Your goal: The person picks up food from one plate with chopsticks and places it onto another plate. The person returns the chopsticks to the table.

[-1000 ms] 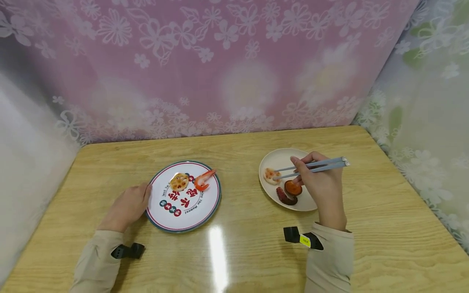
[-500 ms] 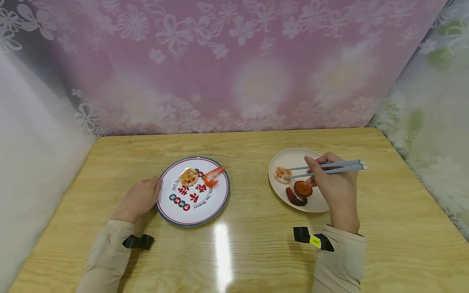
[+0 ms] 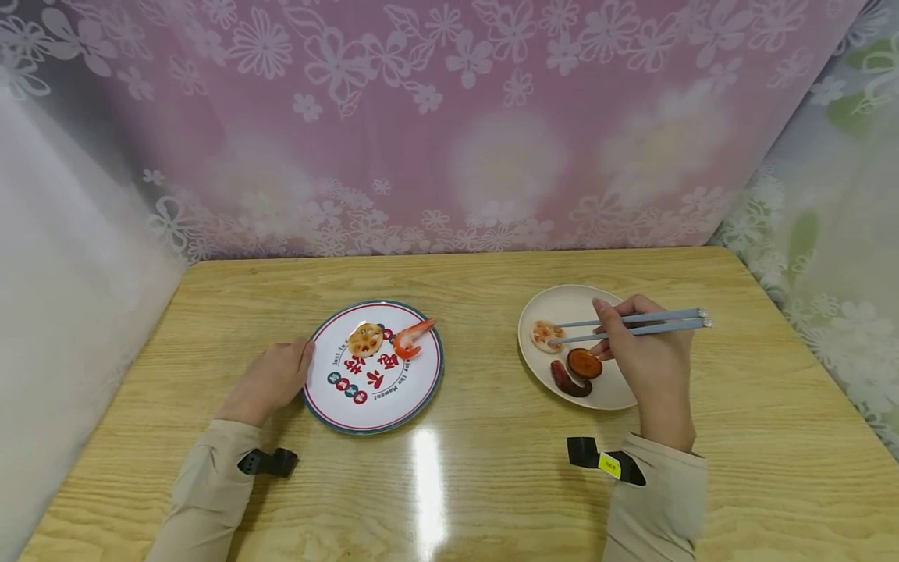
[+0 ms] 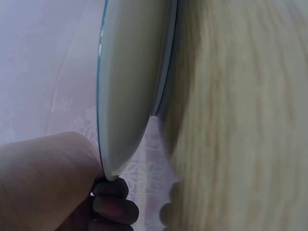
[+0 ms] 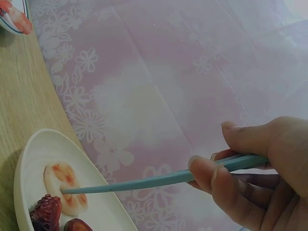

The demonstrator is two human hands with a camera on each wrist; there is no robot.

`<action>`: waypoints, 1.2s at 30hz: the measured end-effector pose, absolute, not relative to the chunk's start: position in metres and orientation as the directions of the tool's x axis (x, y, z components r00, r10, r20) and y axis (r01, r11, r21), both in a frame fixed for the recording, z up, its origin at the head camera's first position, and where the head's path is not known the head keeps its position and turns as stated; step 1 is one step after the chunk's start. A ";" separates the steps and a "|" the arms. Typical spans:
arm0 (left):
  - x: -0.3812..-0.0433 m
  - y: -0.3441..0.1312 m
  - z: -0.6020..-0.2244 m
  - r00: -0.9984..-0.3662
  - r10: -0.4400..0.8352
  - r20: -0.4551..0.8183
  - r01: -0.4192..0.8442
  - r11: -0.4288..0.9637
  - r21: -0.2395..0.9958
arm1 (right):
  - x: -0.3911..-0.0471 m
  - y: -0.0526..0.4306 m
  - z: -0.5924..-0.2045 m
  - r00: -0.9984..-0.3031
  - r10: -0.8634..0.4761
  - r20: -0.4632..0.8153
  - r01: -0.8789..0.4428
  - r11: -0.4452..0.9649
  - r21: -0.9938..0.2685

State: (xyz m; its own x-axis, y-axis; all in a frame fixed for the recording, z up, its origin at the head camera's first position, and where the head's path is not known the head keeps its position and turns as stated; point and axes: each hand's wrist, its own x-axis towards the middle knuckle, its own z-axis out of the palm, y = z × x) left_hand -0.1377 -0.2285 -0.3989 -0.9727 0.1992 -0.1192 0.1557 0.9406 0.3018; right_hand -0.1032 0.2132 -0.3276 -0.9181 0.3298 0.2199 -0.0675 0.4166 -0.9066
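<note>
Head view shows us a right hand point(image 3: 649, 363) whose fingers point(image 3: 637, 304) grip chopsticks point(image 3: 660, 327) at a lotus slice point(image 3: 542, 336) on the cream plate point(image 3: 565, 300), and a left hand point(image 3: 270, 378) holding the patterned plate point(image 3: 405, 396).

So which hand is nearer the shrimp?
Left. The left hand grips the left rim of the printed plate bearing the shrimp; the right hand, holding chopsticks over the beige plate, is farther off.

I see blue-grey chopsticks point(image 5: 144, 183) and a plain cream plate point(image 3: 570, 303). The white plate point(image 3: 406, 402) carries red characters point(image 3: 357, 365) and a teal-and-red rim point(image 3: 442, 365); the pink cloth point(image 3: 393, 148) behind is patterned with white flowers point(image 3: 261, 48).
</note>
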 end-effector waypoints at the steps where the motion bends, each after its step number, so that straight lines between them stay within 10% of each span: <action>1: -0.137 -0.228 -0.399 -0.972 0.203 -0.117 0.159 0.939 0.304 | -0.103 0.214 -0.328 -0.914 0.332 0.233 -0.080 0.416 -0.906; 36: -0.138 -0.227 -0.398 -0.975 0.170 -0.145 0.122 0.948 0.293 | -0.108 0.212 -0.339 -0.957 0.238 0.168 -0.042 0.458 -0.888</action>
